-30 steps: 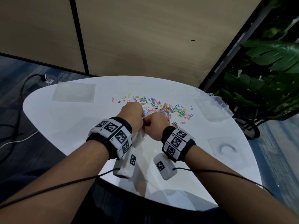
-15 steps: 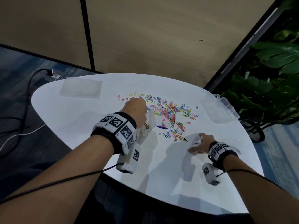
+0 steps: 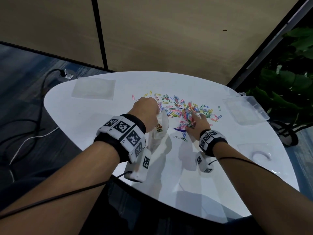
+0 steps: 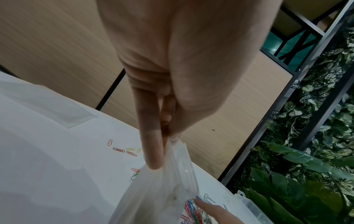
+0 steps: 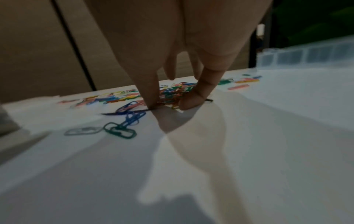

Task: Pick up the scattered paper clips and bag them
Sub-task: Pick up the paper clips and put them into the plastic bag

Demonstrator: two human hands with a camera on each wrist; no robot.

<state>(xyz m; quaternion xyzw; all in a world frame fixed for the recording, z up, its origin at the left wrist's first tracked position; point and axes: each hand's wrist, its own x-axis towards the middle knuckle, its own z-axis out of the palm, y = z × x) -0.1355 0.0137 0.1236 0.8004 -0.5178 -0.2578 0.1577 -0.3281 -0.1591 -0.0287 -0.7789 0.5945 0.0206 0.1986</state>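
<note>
Coloured paper clips (image 3: 186, 109) lie scattered across the far middle of the white table (image 3: 84, 124). My left hand (image 3: 147, 111) pinches the top edge of a clear plastic bag (image 3: 160, 133), which hangs to the table with a small clump of clips inside. In the left wrist view the fingers (image 4: 153, 151) and thumb clamp the bag (image 4: 162, 197) rim. My right hand (image 3: 197, 123) is down on the near side of the pile. In the right wrist view its thumb (image 5: 193, 97) and forefinger press on the table around a clump of clips (image 5: 172, 94).
Flat clear bags (image 3: 94, 89) lie at the far left. A clear compartment box (image 3: 252, 106) stands at the right edge, and another clear bag (image 3: 255, 151) lies at the near right. A dark blue strip (image 3: 179, 129) lies near the loose clips. Plants (image 3: 288, 92) stand to the right.
A second ago both hands were together at the bag. The right hand went out to the near right of the table, then came back onto the clip pile. The left hand keeps the bag.
</note>
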